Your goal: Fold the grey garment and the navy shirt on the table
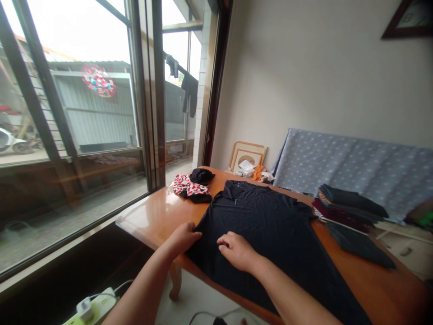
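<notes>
A dark navy T-shirt (267, 225) lies spread across the wooden table (152, 214), its collar toward the far side. Its lower part reaches the near table edge, and wrinkles run over the chest. My left hand (184, 237) pinches the shirt's left edge between thumb and fingers. Just right of it, my right hand (238, 253) is over the fabric with its fingers curled in; no cloth shows in its grasp. Beyond my left hand sit a red-and-white patterned garment with black parts (191, 187) and a bunched black cloth (202, 176).
A stack of folded dark clothes (352, 205) stands at the table's right, beside a folded dark garment (360, 243). Behind are a blue-grey patterned cover (355, 167) and leaning frames (248, 153). A power strip (93, 309) is at lower left, near the window.
</notes>
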Demonstrator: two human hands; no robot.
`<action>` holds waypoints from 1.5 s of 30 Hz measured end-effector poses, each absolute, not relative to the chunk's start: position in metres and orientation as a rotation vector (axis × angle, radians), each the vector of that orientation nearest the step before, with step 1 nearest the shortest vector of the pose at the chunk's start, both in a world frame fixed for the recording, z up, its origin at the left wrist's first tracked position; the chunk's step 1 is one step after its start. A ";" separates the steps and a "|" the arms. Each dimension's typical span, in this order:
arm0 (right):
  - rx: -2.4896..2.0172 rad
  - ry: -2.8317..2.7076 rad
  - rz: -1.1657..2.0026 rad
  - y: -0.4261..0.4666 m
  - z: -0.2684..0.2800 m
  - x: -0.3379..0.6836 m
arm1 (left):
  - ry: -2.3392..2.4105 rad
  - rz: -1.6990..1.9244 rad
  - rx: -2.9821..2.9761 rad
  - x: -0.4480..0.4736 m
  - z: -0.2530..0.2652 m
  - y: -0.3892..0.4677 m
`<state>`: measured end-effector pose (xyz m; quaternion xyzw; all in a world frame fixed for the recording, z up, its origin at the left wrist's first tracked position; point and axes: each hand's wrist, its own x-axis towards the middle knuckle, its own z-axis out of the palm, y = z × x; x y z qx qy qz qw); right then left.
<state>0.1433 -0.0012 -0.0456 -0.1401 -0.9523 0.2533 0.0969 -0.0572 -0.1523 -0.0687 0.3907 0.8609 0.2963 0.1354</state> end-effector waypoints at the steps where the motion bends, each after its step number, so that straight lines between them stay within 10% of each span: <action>1: -0.432 -2.821 0.740 -0.002 -0.046 0.146 | 2.504 0.882 1.099 -0.057 -0.069 -0.153; 45: -1.055 -2.435 1.153 0.091 -0.057 0.379 | 2.588 0.301 1.666 0.072 -0.026 -0.031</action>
